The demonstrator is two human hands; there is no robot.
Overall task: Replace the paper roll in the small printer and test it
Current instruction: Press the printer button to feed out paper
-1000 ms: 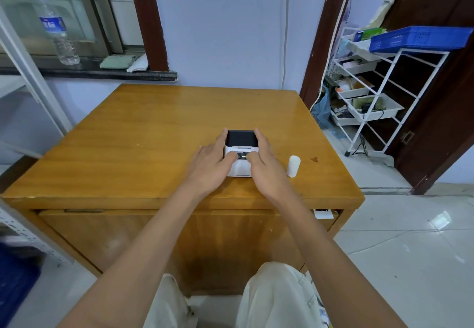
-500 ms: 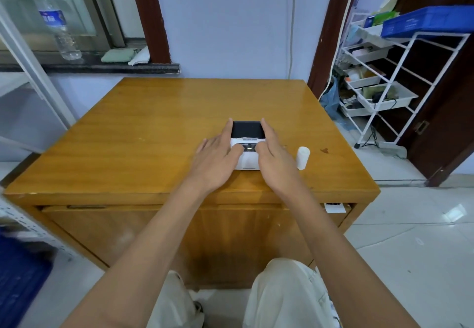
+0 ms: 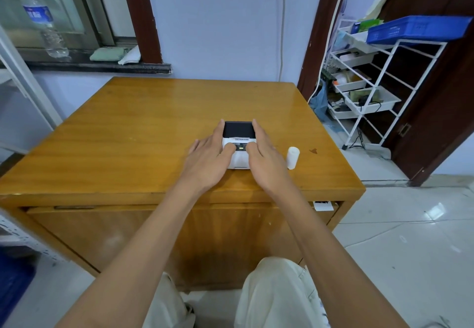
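A small printer (image 3: 238,133) with a black lid and white body sits on the wooden table (image 3: 143,133), near its front edge. My left hand (image 3: 207,159) lies against its left side, forefinger along the lid and thumb on the button strip. My right hand (image 3: 266,161) holds its right side the same way, thumb on the front panel. A small light glows between the thumbs. A white paper roll (image 3: 293,157) lies on the table just right of my right hand, untouched.
A white wire rack (image 3: 372,92) with trays and a blue basket (image 3: 418,29) stands at the right by a dark door. A water bottle (image 3: 43,20) and cloths sit on the window sill behind the table. A white tag (image 3: 322,204) hangs under the table's front right.
Both hands stay on the printer's sides with thumbs on the front panel. The view has shifted slightly; the printer and the roll have not moved on the table.
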